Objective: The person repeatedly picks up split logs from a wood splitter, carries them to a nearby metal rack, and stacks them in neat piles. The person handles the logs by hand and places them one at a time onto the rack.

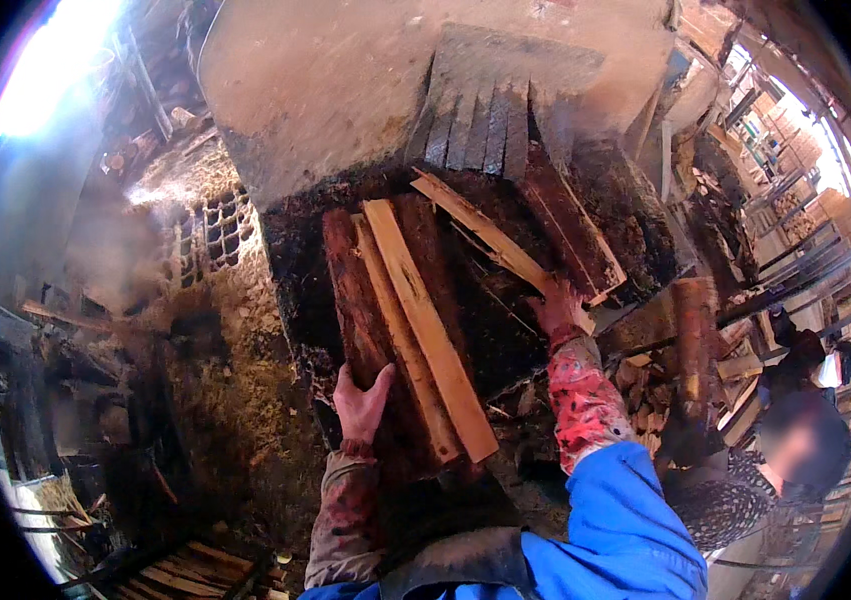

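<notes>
My right hand [560, 305] is closed around the near end of a narrow split plank [480, 228], which slants away to the far left across a dark, sooty surface [490, 325]. Thumb and fingers apart, my left hand [360, 405] rests against a reddish-brown bark slab [347, 290]; its fingertips are partly hard to see. Right of this slab lie two pale wood strips, a narrow one [400, 335] and a wider one [430, 330]. Another bark-covered slab [570, 225] lies beyond my right hand.
Behind the wood stands a ridged grey sheet [485, 125] against a large tan panel [345, 90]. An upright log [693, 340] and stacked firewood [645, 395] are at right. A person [730, 495] is close by at lower right. A rough earthen wall [235, 370] stands left.
</notes>
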A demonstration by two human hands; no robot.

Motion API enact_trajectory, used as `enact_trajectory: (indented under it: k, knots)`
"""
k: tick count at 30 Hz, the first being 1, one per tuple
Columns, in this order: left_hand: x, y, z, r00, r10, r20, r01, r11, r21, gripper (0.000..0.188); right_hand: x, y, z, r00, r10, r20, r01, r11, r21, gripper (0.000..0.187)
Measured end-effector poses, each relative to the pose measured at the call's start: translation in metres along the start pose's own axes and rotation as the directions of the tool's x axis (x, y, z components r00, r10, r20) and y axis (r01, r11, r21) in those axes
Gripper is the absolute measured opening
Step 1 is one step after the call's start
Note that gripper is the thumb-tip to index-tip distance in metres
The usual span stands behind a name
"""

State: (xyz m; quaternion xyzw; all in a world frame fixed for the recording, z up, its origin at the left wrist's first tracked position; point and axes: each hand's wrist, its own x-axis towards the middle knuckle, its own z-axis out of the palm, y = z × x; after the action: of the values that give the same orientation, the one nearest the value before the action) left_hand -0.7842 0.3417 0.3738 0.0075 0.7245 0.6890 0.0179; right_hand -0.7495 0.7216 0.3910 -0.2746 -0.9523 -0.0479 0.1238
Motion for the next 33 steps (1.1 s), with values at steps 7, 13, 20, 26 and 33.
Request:
enact_trajectory:
  k: [7,13,20,26,33]
  knots:
    - [0.002,-0.014,-0.001,0.999,0.025,0.032,-0.023,0.999,-0.033,0.052,-0.032,-0.013,-0.016,0.976,-0.214,-0.029,0.21,0.905,0.371,0.029]
    - [0.0,0.005,-0.006,0.998,0.045,0.047,-0.043,0.998,-0.042,0.051,-0.099,-0.08,-0.103,0.961,-0.204,0.185,-0.036,0.571,0.82,0.024]
    - [0.003,-0.013,-0.002,0.998,0.027,0.061,-0.023,0.997,-0.071,0.048,-0.14,-0.142,-0.104,0.948,-0.3,-0.104,0.262,0.556,0.789,0.043]
    - [0.001,-0.007,-0.006,1.0,0.028,0.015,-0.028,0.999,0.021,0.046,-0.076,-0.073,-0.113,0.991,-0.062,-0.12,0.126,0.752,0.647,0.027]
    - [0.005,-0.028,0.0,0.999,0.0,0.047,0.007,0.99,-0.141,0.052,0.018,0.055,-0.072,0.986,0.134,-0.099,-0.138,0.99,-0.039,0.056]
